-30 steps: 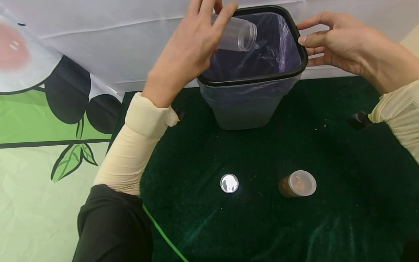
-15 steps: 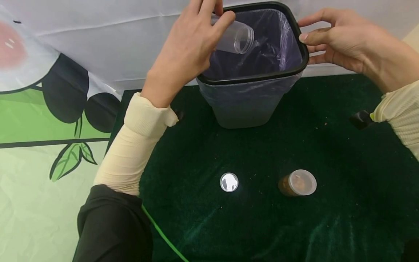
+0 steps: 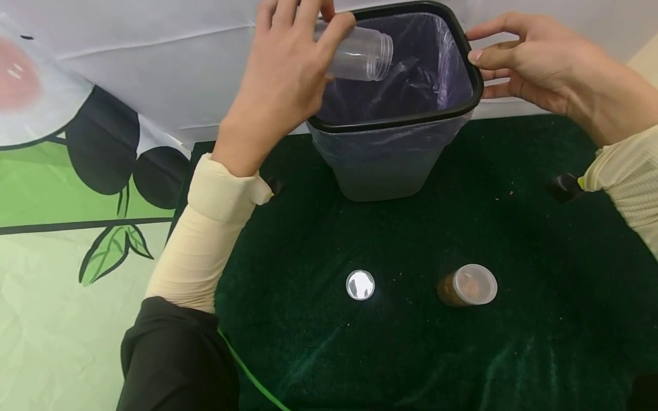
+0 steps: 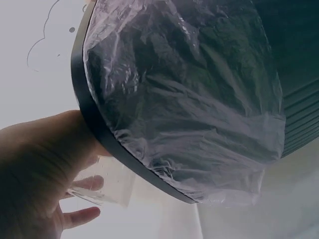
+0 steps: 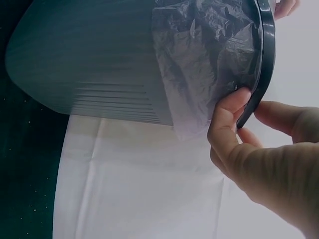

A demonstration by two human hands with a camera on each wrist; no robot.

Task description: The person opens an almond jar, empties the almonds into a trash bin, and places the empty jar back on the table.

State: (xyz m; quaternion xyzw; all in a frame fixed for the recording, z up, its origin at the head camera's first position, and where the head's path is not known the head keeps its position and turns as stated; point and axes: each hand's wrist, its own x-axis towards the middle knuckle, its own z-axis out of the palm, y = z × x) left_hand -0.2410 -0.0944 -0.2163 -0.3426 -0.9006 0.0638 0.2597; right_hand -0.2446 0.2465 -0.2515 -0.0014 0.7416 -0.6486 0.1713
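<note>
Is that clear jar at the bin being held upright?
No: the left hand holds the clear jar on its side, its mouth facing right.

The tabletop (image 3: pixel 390 365) is covered in velvety dark green cloth (image 3: pixel 298 245) with a streaky sheen; by its far edge a smooth, matt plastic bin (image 3: pixel 382 174), finely ribbed at the sides, has a glossy black rim (image 3: pixel 396 122) and a crinkled, shiny plastic-film liner (image 3: pixel 416 83), and the jar (image 3: pixel 357 54) is clear glossy plastic. Farther from that edge, a disc (image 3: pixel 360 285) is mirror-bright and a tub (image 3: pixel 449 290) has a matt, translucent plastic lid (image 3: pixel 477 284). The cream sleeves (image 3: pixel 218 191) are fine ribbed knit, the dark sleeve (image 3: pixel 177 354) matt cloth, the backdrop (image 3: pixel 154 34) creased and matt.
</note>
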